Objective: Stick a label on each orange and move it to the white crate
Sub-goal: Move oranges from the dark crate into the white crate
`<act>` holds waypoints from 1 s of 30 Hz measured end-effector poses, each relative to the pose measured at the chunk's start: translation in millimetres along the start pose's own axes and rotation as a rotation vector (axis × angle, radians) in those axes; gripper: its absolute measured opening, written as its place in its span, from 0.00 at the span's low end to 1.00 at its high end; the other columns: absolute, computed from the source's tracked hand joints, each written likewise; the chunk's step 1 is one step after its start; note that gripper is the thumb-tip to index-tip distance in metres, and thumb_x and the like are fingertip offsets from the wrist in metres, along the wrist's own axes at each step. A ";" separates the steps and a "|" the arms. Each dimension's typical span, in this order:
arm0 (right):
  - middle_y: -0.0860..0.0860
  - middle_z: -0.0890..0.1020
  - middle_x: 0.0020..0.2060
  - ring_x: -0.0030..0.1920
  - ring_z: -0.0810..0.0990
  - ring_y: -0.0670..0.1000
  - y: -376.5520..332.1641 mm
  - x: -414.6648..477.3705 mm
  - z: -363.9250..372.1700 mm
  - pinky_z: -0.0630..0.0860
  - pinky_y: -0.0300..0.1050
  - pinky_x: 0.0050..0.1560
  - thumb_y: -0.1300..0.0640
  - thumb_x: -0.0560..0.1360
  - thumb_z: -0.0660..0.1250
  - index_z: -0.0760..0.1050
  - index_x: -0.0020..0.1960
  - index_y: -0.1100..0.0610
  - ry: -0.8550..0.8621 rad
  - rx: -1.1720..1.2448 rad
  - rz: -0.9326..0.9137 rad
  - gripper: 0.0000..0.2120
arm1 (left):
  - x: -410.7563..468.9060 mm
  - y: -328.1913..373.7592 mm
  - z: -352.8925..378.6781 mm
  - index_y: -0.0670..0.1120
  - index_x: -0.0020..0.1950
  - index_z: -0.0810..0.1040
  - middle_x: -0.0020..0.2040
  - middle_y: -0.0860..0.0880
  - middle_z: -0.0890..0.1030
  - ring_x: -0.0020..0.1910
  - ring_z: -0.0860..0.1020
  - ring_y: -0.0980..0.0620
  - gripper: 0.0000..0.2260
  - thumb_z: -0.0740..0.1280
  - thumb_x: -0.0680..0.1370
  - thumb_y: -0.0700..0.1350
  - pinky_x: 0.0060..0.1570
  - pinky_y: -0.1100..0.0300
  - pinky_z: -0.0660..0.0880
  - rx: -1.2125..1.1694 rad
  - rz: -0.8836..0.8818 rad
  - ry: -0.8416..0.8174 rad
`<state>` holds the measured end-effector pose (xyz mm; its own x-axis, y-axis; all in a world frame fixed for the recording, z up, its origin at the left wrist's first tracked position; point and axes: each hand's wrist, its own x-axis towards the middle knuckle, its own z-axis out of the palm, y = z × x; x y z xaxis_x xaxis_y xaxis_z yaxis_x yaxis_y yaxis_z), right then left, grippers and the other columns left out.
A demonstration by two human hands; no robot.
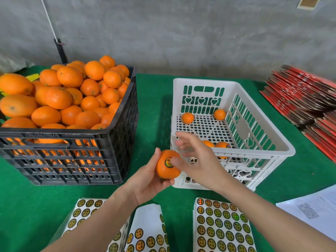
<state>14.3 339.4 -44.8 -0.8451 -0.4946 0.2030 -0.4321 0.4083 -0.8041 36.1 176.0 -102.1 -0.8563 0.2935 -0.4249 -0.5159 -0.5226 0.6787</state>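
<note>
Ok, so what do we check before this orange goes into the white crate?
1. Label on the orange: ok, it sits on the side facing us.
2. Label pressed flat all round: cannot tell, a thumb covers one edge.
3. Left hand holding the orange firmly: ok, fingers and thumb curl round it.
4. Right hand clear of the orange: not ok, its thumb touches the label.
5. Room in the white crate: ok, much of its floor shows.
6. Crate close enough: ok, it stands just behind the orange.
</note>
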 end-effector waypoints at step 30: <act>0.55 0.74 0.64 0.65 0.72 0.55 53.3 147.6 -57.2 0.66 0.48 0.65 0.57 0.76 0.66 0.69 0.67 0.59 0.136 -0.616 -0.092 0.20 | -25.1 249.4 -113.7 0.42 0.72 0.66 0.70 0.33 0.63 0.69 0.61 0.33 0.32 0.74 0.71 0.46 0.64 0.38 0.63 1.663 0.370 1.342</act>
<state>-151.5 332.0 -25.7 -0.8106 -0.4638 0.3576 -0.5728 0.7549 -0.3195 -68.5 -52.7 9.7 -0.7531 -0.6026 0.2638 -0.5510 0.7970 0.2474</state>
